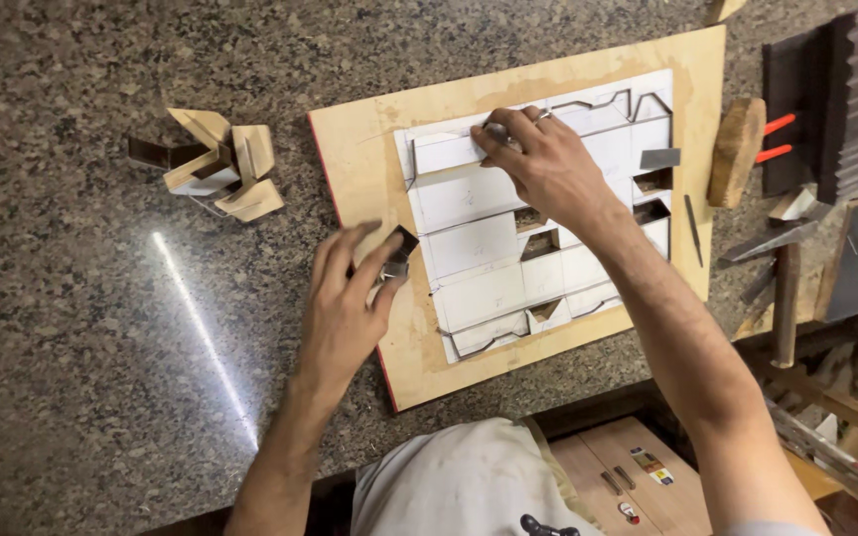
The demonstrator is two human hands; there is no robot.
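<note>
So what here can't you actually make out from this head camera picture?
- What the right hand presses near the top of the white pattern sheet: its fingers cover it.
- The small dark piece in the left hand: mostly hidden by fingers, kind unclear.
- Pencil marks on the sheet: too small to read.
- Tools at the right: cut off by the frame edge, and overlapping.

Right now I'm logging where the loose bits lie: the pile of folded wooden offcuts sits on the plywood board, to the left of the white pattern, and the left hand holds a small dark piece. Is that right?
Not quite. The head view shows the pile of folded offcuts on the granite counter, off the plywood board to its left. The rest holds: the left hand pinches a small dark piece.
</note>
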